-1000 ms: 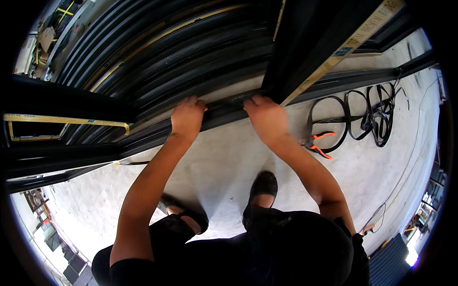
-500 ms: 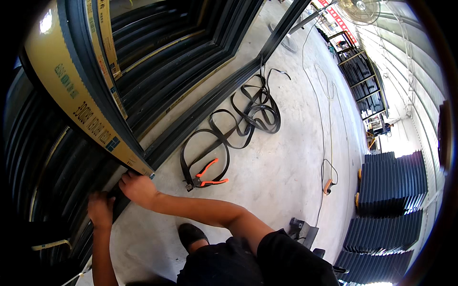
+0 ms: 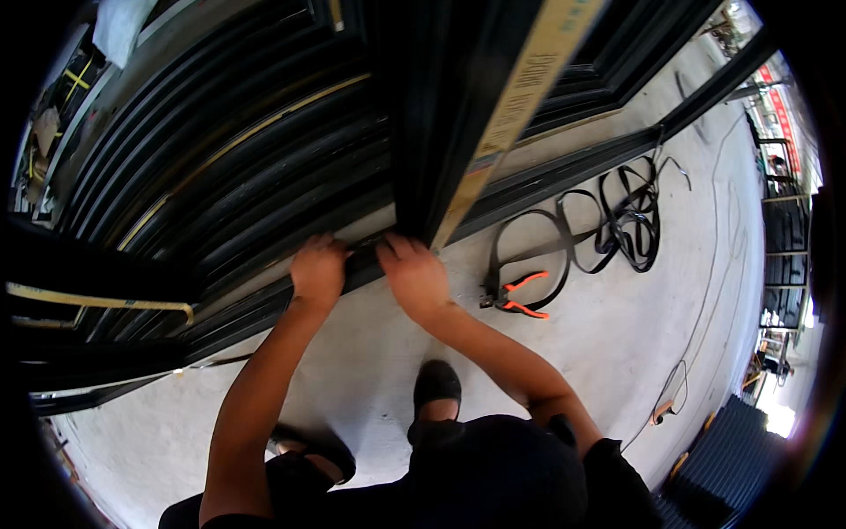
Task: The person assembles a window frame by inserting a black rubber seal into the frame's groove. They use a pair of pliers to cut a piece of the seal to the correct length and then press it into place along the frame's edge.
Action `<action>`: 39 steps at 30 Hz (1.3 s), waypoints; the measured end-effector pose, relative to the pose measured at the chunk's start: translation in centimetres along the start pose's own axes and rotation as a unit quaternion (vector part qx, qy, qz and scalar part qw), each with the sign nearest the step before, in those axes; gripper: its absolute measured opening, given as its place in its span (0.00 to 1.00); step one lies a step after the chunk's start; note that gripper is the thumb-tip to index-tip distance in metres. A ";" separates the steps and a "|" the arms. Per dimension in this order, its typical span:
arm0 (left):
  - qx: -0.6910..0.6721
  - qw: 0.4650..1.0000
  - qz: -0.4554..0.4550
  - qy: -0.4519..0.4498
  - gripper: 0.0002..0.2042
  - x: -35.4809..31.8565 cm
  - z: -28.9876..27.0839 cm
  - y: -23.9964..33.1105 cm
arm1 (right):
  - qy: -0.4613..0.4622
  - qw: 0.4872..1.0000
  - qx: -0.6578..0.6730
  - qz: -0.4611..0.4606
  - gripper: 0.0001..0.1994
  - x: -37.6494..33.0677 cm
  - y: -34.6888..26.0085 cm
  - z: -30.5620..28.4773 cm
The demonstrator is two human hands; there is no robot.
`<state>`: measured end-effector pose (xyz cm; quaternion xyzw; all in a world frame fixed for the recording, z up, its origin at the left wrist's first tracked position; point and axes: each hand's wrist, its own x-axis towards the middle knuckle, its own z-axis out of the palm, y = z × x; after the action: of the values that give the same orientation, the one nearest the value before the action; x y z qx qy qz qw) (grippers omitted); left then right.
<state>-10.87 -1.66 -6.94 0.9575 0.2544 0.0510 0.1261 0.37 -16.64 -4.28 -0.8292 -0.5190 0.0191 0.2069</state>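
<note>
Both hands, the left hand (image 3: 319, 269) and the right hand (image 3: 414, 275), curl their fingers over the lower edge of the black metal door frame (image 3: 423, 132) standing on the floor (image 3: 582, 353), so the lifting step seems in hand and next needs a firm, even grip.

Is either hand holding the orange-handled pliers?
No: the pliers lie on the concrete floor, clear of both hands.
</note>
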 end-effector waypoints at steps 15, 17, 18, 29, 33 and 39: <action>-0.015 1.000 0.007 -0.013 0.08 1.7 -0.8 2.9 | 0.035 0.993 0.100 -0.049 0.07 -2.0 -0.7 -0.9; -0.027 0.999 0.017 -0.014 0.08 2.1 -0.9 3.8 | 0.037 0.993 0.104 -0.048 0.06 -2.0 -0.7 -0.9; -0.033 0.999 0.033 -0.005 0.07 2.5 -0.6 4.2 | 0.024 0.992 0.115 -0.040 0.06 -2.1 -0.8 -0.9; -0.036 0.999 0.033 0.022 0.04 3.0 1.4 4.4 | 0.040 0.996 0.075 0.037 0.13 -1.5 0.3 -0.6; -0.040 0.999 0.030 0.007 0.04 3.5 1.3 5.0 | -0.028 0.996 -0.020 0.076 0.19 -0.6 0.9 -0.7; -0.040 0.999 0.021 0.008 0.04 3.9 1.6 5.5 | -0.055 0.994 -0.064 0.065 0.19 -0.5 1.4 0.9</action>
<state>-4.66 -4.67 -6.91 0.9565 0.2325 0.0717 0.1612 1.10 -17.32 -5.74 -0.8703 -0.4749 0.0445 0.1232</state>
